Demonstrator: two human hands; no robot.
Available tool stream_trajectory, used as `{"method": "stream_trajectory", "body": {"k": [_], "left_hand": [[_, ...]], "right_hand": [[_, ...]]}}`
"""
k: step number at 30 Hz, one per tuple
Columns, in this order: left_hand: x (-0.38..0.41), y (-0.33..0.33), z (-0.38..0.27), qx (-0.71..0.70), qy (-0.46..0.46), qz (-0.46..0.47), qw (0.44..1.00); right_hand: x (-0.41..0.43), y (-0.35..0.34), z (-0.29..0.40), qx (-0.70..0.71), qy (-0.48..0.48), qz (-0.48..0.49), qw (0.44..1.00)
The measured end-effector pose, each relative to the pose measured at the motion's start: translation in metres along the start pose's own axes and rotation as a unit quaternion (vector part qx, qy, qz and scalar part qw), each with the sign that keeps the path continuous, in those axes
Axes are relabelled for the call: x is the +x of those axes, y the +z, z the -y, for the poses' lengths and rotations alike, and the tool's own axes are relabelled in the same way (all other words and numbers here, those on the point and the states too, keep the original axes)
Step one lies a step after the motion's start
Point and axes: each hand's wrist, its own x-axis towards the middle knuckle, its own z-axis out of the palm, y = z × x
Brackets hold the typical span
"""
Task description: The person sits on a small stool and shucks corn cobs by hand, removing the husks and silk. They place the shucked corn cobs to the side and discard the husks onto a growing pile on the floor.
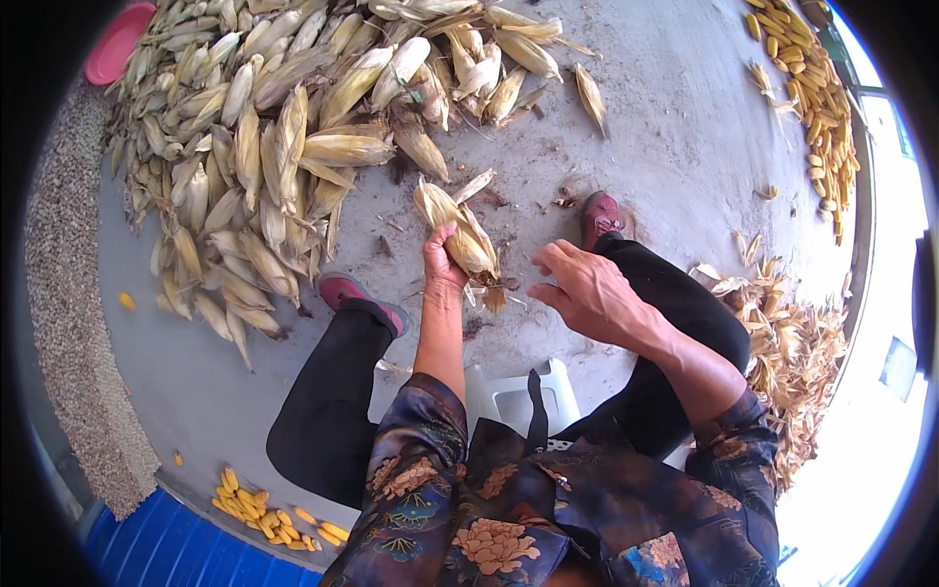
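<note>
My left hand (444, 258) grips an ear of corn in dry husk (463, 233) around its lower part. Some husk leaves stand loose from the ear's right side and top. To the right of the ear, apart from it, my right hand (572, 282) is raised with its fingers spread and curved; I see nothing in it. Beyond my left hand lies a large heap of unhusked corn ears (293, 139). A single unhusked ear (591, 99) rests on the concrete floor to the right of that heap.
Husked yellow cobs (821, 110) form a pile at the far right, above a pile of loose husks (785, 359). More yellow cobs (257, 513) lie at the lower left. A pink basin (117, 44) stands at the upper left. A pale plastic stool (561, 389) is beneath me.
</note>
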Motion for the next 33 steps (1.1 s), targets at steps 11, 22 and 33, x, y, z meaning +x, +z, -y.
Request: {"method": "stream_trajectory", "body": {"k": [11, 22, 33], "left_hand": [[-0.127, 0.167, -0.051, 0.116, 0.165, 0.160, 0.966], [-0.187, 0.193, -0.070, 0.200, 0.186, 0.110, 0.956], [-0.158, 0.163, -0.065, 0.225, 0.090, 0.139, 0.960]], "right_hand": [[0.004, 0.022, 0.034, 0.161, -0.009, -0.030, 0.986], [-0.003, 0.031, 0.057, 0.296, -0.142, 0.008, 0.944], [0.011, 0.015, 0.057, 0.605, -0.028, 0.019, 0.795]]}}
